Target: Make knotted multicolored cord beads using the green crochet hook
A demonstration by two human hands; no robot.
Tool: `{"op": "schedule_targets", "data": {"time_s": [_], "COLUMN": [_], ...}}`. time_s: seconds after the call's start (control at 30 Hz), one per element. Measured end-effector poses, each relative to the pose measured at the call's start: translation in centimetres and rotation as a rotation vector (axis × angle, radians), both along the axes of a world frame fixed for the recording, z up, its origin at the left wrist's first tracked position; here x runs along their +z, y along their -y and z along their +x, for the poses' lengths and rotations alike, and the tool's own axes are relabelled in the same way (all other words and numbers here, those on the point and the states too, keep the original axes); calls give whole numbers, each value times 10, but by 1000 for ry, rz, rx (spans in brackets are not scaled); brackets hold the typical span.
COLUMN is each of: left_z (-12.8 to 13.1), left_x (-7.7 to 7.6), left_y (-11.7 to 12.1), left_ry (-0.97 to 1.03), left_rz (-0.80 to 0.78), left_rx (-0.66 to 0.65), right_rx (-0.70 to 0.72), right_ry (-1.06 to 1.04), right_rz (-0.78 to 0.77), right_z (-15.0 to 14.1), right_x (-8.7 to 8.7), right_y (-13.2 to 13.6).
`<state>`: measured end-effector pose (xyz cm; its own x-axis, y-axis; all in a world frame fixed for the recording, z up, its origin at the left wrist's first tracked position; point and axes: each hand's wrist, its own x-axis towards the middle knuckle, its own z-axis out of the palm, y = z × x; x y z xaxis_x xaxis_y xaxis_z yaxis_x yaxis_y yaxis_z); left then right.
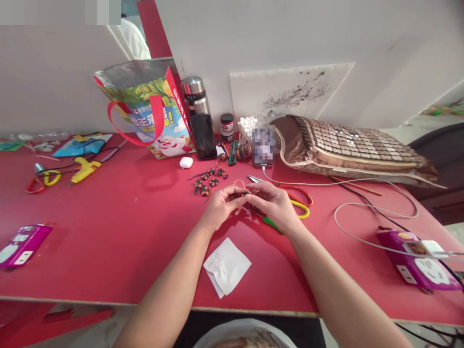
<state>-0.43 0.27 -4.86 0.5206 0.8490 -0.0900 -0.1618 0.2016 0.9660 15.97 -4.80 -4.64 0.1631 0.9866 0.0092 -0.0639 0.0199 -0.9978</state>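
Note:
My left hand [222, 207] and my right hand [274, 205] meet above the table, fingertips pinched together on a small dark yarn piece [245, 194]. An orange strand [239, 183] loops up from it. Most of the piece is hidden by my fingers. Under my right hand lies a tool with a green handle [272, 224]; its thin shaft points toward my fingers. Scissors [299, 208] with red and yellow handles lie partly behind the same hand. Left of my hands, several small multicoloured yarn pieces [205, 177] rest on the red table [152, 241].
A folded white tissue [227, 267] lies near my forearms. Behind stand a shopping bag [152, 111], a steel flask [195, 94], a dark phone [203, 137], a jar [227, 126] and a yarn ball [244, 152]. A white cable [348, 182] crosses the right side toward a purple power strip [416, 258].

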Motion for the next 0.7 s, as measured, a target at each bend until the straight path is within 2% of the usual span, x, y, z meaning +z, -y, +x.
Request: {"op": "schedule_targets", "data": {"time_s": [0.07, 0.13, 0.23, 0.37, 0.47, 0.7], "left_z": [2, 3, 3, 2, 3, 5], "left_x": [2, 3, 3, 1, -1, -2], "left_y": [2, 3, 4, 2, 2, 0], "left_ry": [-38, -43, -36, 34, 125, 214], "left_rz": [38, 65, 49, -122, -215, -281], "left_rx": [-12, -5, 4, -34, -7, 44], "right_rx": [-68, -108, -87, -25, -21, -16], "right_ry": [113, 121, -107, -451, -511, -518], "right_rz": [100, 113, -34, -193, -198, -202], "right_z": [-3, -6, -8, -7, -7, -7], "right_x": [0, 0, 1, 2, 3, 3], "right_y": [1, 1, 0, -2, -3, -3]}}
